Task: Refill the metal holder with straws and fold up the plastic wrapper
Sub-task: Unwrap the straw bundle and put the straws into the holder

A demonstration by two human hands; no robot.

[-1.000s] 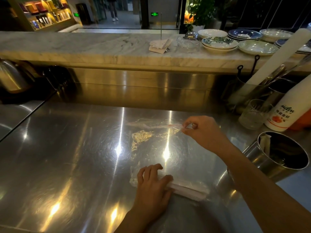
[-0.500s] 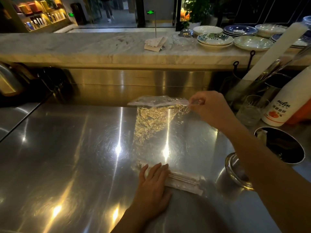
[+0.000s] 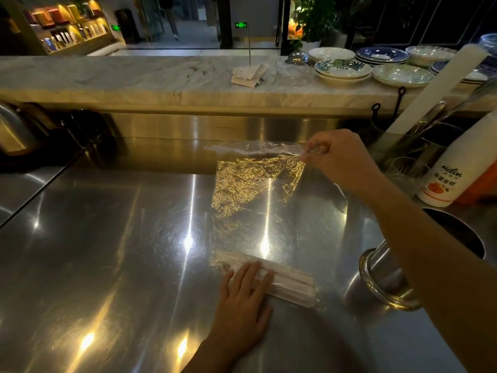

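Under my view: steel counter [image 3: 107, 251], bright with light glare.
Twelve o'clock: marble ledge [image 3: 134, 76] running across in front of me.
On the ledge, twelve to one o'clock: paper slips [image 3: 246, 75] by a thin spike, then a glass dish [image 3: 294, 70].
One to two o'clock: stacked plates [image 3: 343, 70], white, blue and leaf-patterned.
Three o'clock: white bottle [image 3: 454, 170] with an orange fruit label, a drinking glass [image 3: 406, 170] just beside it.
Two o'clock: tall white roll [image 3: 435, 87], leaning.
Eleven o'clock: lit shelves [image 3: 67, 30] of bottles, far off.
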